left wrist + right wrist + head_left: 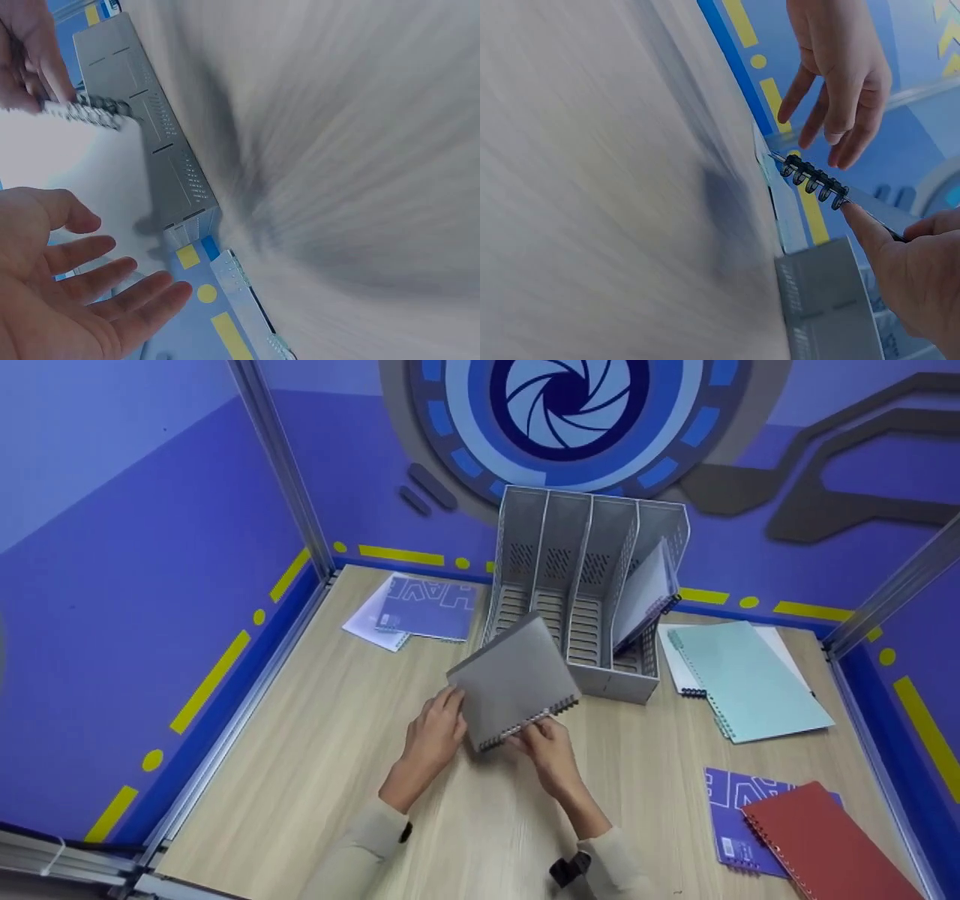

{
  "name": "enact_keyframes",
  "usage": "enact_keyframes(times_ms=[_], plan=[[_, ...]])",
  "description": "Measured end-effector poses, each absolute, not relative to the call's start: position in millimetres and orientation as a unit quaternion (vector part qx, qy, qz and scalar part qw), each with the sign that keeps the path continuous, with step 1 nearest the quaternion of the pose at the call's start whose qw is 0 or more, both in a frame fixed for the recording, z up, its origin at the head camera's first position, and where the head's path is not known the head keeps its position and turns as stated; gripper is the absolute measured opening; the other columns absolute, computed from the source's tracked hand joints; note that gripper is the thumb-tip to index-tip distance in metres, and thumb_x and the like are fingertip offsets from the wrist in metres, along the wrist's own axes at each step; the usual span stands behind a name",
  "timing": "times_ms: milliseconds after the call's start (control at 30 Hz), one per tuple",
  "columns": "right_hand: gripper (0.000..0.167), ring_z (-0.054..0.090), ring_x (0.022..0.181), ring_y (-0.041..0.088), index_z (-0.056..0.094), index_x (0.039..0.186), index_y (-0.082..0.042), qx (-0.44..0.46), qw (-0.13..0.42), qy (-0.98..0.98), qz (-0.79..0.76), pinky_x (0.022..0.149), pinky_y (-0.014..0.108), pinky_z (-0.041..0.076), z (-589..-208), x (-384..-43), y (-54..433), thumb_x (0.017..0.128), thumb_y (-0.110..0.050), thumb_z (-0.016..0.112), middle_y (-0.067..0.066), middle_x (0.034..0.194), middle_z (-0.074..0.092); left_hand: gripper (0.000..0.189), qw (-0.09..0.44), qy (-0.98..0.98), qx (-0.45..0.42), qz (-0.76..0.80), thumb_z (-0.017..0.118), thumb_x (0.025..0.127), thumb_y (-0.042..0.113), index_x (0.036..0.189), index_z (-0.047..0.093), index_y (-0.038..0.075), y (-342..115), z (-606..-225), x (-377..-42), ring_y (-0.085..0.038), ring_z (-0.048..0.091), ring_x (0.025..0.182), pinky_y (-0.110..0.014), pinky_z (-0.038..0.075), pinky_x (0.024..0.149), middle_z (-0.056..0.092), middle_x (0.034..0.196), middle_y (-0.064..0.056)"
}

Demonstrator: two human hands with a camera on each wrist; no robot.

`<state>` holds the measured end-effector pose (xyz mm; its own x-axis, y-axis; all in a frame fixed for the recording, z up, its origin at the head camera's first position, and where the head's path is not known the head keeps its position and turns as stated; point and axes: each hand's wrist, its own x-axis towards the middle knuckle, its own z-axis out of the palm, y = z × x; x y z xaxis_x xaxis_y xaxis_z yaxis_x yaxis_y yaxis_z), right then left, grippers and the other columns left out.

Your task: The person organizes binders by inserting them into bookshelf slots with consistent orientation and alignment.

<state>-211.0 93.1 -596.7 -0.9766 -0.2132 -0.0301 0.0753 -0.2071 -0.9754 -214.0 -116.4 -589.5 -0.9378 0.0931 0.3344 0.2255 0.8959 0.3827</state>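
A grey spiral notebook is held tilted above the table, in front of the file organizer. My right hand pinches it at its black coil binding, thumb and fingers on either side of the edge. On the notebook's left side is my left hand; in the left wrist view its fingers are spread and loosely bent, not wrapped around the cover. The grey file organizer has several upright slots, and its rightmost one holds leaning notebooks.
At the back left, a purple notebook overlaps a white one. Right of the organizer, a mint green notebook lies over a white one. A red notebook covers part of another purple notebook at front right.
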Motion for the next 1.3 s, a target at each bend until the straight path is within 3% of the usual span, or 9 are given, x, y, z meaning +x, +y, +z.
enact_keyframes(times_ms=[167,433,533,633,733,900,1000,1133,1300], plan=[[0.035,0.065,0.115,0.034,0.047,0.136,0.018,-0.021,0.056,0.598,-0.799,0.095,0.038,0.054,-592.0,-212.1,113.6,0.105,0.003,0.040,0.034,0.133,0.053,0.041,0.145,-0.946,-0.061,-0.284,0.061,0.098,0.011,0.137,0.058,0.001,-104.9,-585.1,-244.9,-0.038,0.060,0.122,-0.051,0.055,0.089,0.055,0.143,-0.015],[0.038,0.056,0.128,0.040,0.042,0.142,0.014,0.001,0.025,0.583,-0.812,0.097,0.038,0.053,-583.7,-216.0,140.5,0.106,0.004,0.035,0.032,0.142,0.049,0.048,0.087,-0.910,0.010,-0.405,0.056,0.103,0.019,0.144,0.049,-0.005,-82.3,-591.6,-303.6,-0.038,0.050,0.135,-0.046,0.041,0.111,0.049,0.148,-0.022],[0.037,0.063,0.122,0.033,0.046,0.141,0.012,0.024,0.007,0.613,-0.790,0.086,0.030,0.057,-577.8,-218.7,150.8,0.107,0.000,0.037,0.030,0.140,0.054,0.048,0.086,-0.896,0.013,-0.435,0.053,0.104,0.020,0.144,0.047,-0.006,-75.0,-593.9,-324.4,-0.039,0.049,0.136,-0.047,0.039,0.112,0.050,0.146,-0.025],[0.036,0.067,0.117,0.027,0.049,0.139,0.011,0.039,-0.011,0.625,-0.779,0.085,0.028,0.057,-571.5,-221.5,162.7,0.108,-0.004,0.039,0.028,0.137,0.057,0.046,0.092,-0.890,0.003,-0.448,0.049,0.106,0.018,0.144,0.046,-0.008,-69.0,-596.9,-340.1,-0.040,0.051,0.134,-0.048,0.041,0.110,0.052,0.143,-0.026],[0.037,0.063,0.122,0.030,0.045,0.141,0.011,0.033,-0.020,0.604,-0.796,0.094,0.032,0.055,-565.8,-225.4,173.7,0.109,-0.005,0.038,0.027,0.140,0.055,0.042,0.088,-0.889,0.010,-0.449,0.046,0.107,0.013,0.144,0.044,-0.008,-65.7,-599.8,-350.7,-0.040,0.056,0.127,-0.049,0.046,0.104,0.057,0.137,-0.027],[0.041,0.054,0.133,0.033,0.037,0.148,0.011,0.048,-0.037,0.573,-0.817,0.101,0.034,0.050,-557.0,-239.1,188.5,0.110,-0.004,0.036,0.027,0.147,0.048,0.026,0.040,-0.902,0.052,-0.427,0.042,0.104,0.003,0.121,0.058,-0.009,-66.8,-590.8,-365.1,-0.038,0.067,0.101,-0.050,0.054,0.086,0.067,0.110,-0.026],[0.042,0.052,0.135,0.033,0.037,0.149,0.010,0.066,-0.056,0.569,-0.818,0.101,0.032,0.049,-552.0,-252.3,193.2,0.109,-0.003,0.035,0.026,0.149,0.047,0.021,0.007,-0.907,0.059,-0.416,0.044,0.101,0.000,0.106,0.062,-0.007,-67.7,-580.8,-372.9,-0.029,0.062,0.086,-0.048,0.053,0.081,0.067,0.099,-0.021],[0.041,0.052,0.136,0.032,0.040,0.147,0.010,0.072,-0.077,0.582,-0.807,0.102,0.030,0.049,-547.4,-269.8,194.7,0.109,-0.004,0.036,0.026,0.148,0.047,0.019,-0.008,-0.904,0.060,-0.423,0.048,0.100,0.003,0.106,0.065,-0.003,-67.2,-573.4,-378.4,-0.021,0.051,0.079,-0.044,0.052,0.081,0.064,0.094,-0.012],[0.041,0.054,0.134,0.027,0.045,0.147,0.006,0.081,-0.094,0.625,-0.770,0.101,0.026,0.048,-543.2,-284.9,194.5,0.109,-0.009,0.039,0.022,0.147,0.051,0.019,-0.018,-0.915,0.056,-0.400,0.050,0.098,0.000,0.105,0.066,-0.004,-67.3,-573.5,-379.7,-0.019,0.047,0.076,-0.039,0.049,0.073,0.055,0.085,-0.006]])
